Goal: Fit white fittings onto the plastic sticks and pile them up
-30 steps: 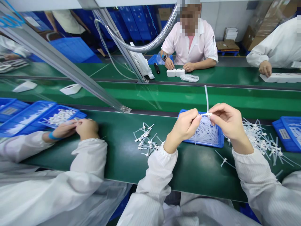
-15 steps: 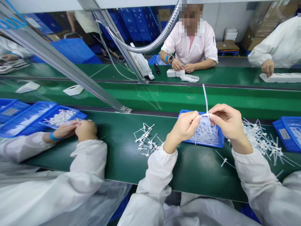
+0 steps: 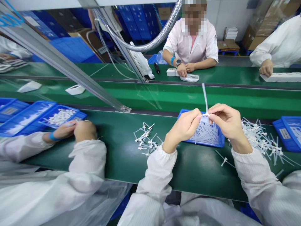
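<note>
Over a blue tray (image 3: 222,139) full of thin white strips, both of my hands pinch one small white plastic piece (image 3: 206,115). A long pale strip (image 3: 204,95) stands up from it. My left hand (image 3: 185,125) grips its left end between thumb and finger. On the other side, my right hand (image 3: 225,121) is closed on the right end, fingers curled. Right of the tray lies a heap of white pieces with strips (image 3: 263,141); a smaller heap (image 3: 147,138) is on the left. One single piece (image 3: 225,160) rests near my right sleeve.
At the left, a co-worker's hands (image 3: 82,130) are beside blue trays (image 3: 29,117). Another blue tray (image 3: 288,133) stands far right. Across the green conveyor (image 3: 164,95) sit people with white parts. A metal strut (image 3: 77,69) slants down to the table's back edge.
My hands have barely moved and still hold the piece. The white parts on the conveyor have shifted slightly right. Across it, a person's hand has moved onto the clear bag.
</note>
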The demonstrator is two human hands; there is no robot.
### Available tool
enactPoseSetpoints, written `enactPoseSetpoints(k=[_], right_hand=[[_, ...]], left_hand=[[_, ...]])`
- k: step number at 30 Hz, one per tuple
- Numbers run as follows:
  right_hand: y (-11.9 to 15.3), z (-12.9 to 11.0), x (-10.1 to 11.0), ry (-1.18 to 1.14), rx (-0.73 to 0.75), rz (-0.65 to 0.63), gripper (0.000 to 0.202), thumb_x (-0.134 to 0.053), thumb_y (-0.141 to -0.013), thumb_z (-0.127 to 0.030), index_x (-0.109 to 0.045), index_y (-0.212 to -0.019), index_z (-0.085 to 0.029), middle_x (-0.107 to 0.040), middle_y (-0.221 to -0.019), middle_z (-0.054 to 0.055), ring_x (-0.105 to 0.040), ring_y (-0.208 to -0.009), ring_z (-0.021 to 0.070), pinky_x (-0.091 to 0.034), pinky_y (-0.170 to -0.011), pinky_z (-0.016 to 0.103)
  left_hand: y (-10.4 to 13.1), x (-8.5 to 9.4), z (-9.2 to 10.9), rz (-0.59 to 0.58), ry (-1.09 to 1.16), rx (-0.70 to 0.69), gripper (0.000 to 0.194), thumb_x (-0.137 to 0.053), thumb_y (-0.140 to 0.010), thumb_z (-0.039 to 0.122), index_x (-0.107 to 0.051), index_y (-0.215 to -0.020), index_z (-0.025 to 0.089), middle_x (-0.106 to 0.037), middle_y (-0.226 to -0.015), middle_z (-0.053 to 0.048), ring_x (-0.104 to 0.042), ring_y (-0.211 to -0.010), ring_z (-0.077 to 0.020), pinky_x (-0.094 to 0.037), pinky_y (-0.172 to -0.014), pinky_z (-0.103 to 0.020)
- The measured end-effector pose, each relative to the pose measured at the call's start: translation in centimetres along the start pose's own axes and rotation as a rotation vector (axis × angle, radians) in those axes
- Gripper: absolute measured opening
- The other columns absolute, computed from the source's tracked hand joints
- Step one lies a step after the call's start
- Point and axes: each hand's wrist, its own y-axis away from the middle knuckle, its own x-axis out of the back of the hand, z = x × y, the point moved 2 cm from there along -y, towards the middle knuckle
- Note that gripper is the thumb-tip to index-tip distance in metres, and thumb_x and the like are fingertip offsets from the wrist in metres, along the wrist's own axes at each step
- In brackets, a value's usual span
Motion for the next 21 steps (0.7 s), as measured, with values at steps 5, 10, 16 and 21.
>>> enactPoseSetpoints(k=[5, 10, 16, 21], right_hand=[[-0.06, 0.22, 0.05, -0.028, 0.002, -0.022, 0.008, -0.084, -0.093, -0.028, -0.081, -0.098, -0.022, -0.076, -0.087, 0.003, -0.070, -0.066, 0.0133, -0.063, -0.066, 0.031], [-0.04, 0.45, 0.20, -0.079, 0.017, -0.039, 0.008, -0.083, -0.095, -0.022, -0.083, -0.102, -0.023, -0.077, -0.090, 0.002, -0.071, -0.067, 0.0129, -0.061, -0.066, 0.031], [-0.03, 0.45, 0.33, -0.099, 0.027, -0.044, 0.008, -0.083, -0.094, -0.019, -0.084, -0.102, -0.023, -0.077, -0.091, 0.003, -0.071, -0.068, 0.0132, -0.061, -0.068, 0.032], [-0.15, 0.36, 0.23, -0.113, 0.012, -0.048, 0.010, -0.081, -0.095, -0.021, -0.086, -0.104, -0.024, -0.076, -0.088, 0.002, -0.071, -0.066, 0.0133, -0.061, -0.066, 0.033]], left_hand=[[-0.04, 0.24, 0.10, -0.033, -0.034, -0.007, 0.036, -0.039, -0.115, 0.035, -0.044, -0.082, 0.022, -0.049, -0.072, 0.003, -0.046, -0.062, -0.0128, -0.037, -0.062, -0.029], [-0.11, 0.12, 0.39, -0.083, -0.050, -0.018, 0.034, -0.039, -0.115, 0.033, -0.045, -0.083, 0.022, -0.052, -0.073, 0.002, -0.049, -0.064, -0.0138, -0.039, -0.065, -0.030], [-0.07, -0.10, 0.35, -0.070, -0.045, -0.025, 0.035, -0.038, -0.116, 0.035, -0.046, -0.084, 0.023, -0.052, -0.072, 0.002, -0.049, -0.063, -0.0139, -0.040, -0.064, -0.030], [-0.09, -0.25, 0.32, -0.091, -0.047, -0.020, 0.036, -0.037, -0.116, 0.036, -0.051, -0.086, 0.022, -0.057, -0.075, 0.000, -0.052, -0.065, -0.0150, -0.042, -0.067, -0.031]])
